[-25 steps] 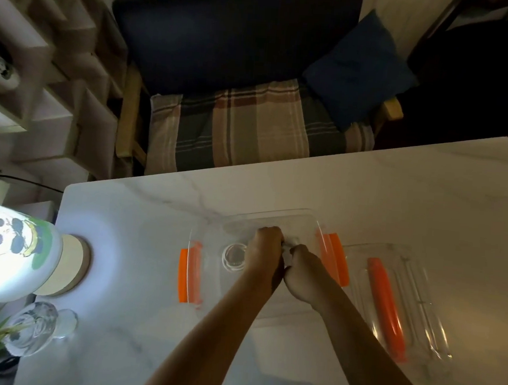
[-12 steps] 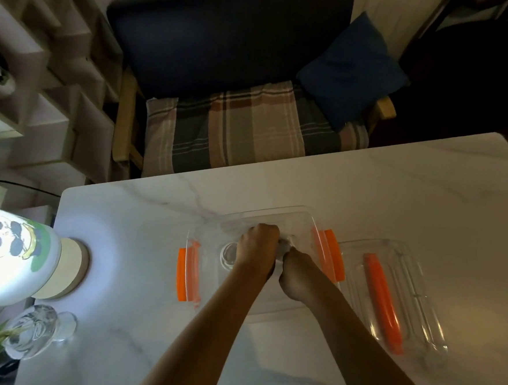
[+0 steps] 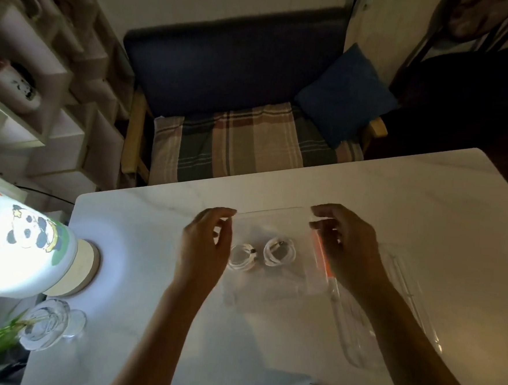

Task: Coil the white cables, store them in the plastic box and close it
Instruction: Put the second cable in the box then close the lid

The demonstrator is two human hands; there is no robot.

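Note:
The clear plastic box [image 3: 272, 209] with an orange latch [image 3: 320, 254] stands on the white table in the middle of the view. Two coiled white cables lie side by side inside it, the left coil [image 3: 242, 257] and the right coil [image 3: 279, 252]. My left hand [image 3: 202, 246] curls around the box's left end, hiding that side's latch. My right hand [image 3: 346, 247] pinches the far right corner of the box. The clear lid [image 3: 400, 311] lies on the table to the right, partly under my right forearm.
A lit lamp with a panda picture [image 3: 24, 236] stands at the table's left edge, and a glass vase with green stems [image 3: 46, 325] is in front of it. A sofa with a plaid cushion [image 3: 241, 140] lies beyond the table's far edge [image 3: 277, 183].
My hands were together over the middle of the box. They have moved apart to its two ends, and a second coil now lies in the box.

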